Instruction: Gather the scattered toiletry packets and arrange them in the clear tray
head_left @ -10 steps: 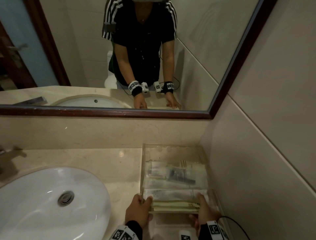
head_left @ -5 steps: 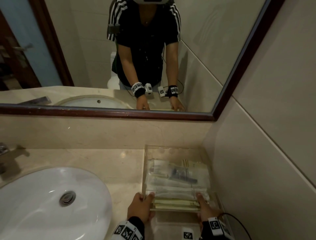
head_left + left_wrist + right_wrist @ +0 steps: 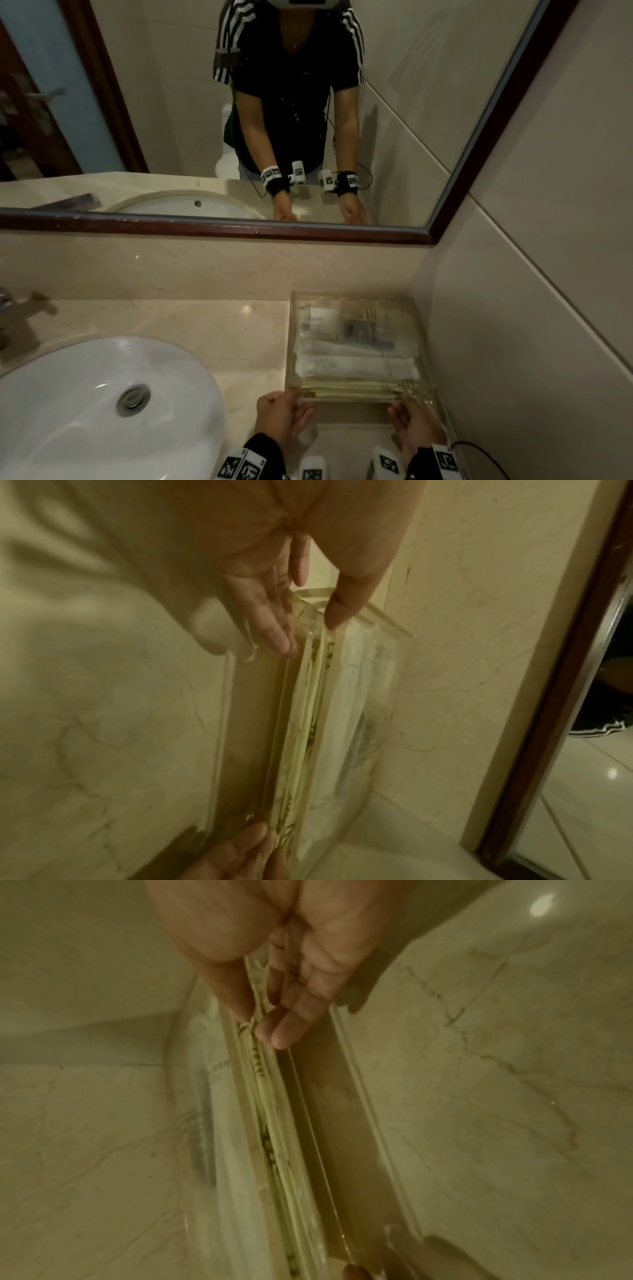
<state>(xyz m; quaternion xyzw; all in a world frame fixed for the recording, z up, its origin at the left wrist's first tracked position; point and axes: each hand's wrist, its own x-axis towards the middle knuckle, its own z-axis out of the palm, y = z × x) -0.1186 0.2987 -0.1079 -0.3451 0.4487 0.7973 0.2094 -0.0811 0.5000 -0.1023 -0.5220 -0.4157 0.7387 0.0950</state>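
Observation:
The clear tray stands on the counter in the right corner, holding several toiletry packets laid crosswise. A long white packet lies behind a stack of cream packets at the near side of the pile. My left hand pinches the stack's left end, thumb on the far side and fingers on the near side. My right hand pinches the stack's right end between thumb and fingers. The cream stack stands on edge inside the tray, with bare tray floor on its near side.
A white sink basin fills the left of the counter, with a faucet at the far left. A tiled wall runs close along the tray's right side. A framed mirror hangs above the backsplash.
Both hands keep their hold on the ends of the cream stack, which now stands tighter against the white packets. The head view has tilted up a little.

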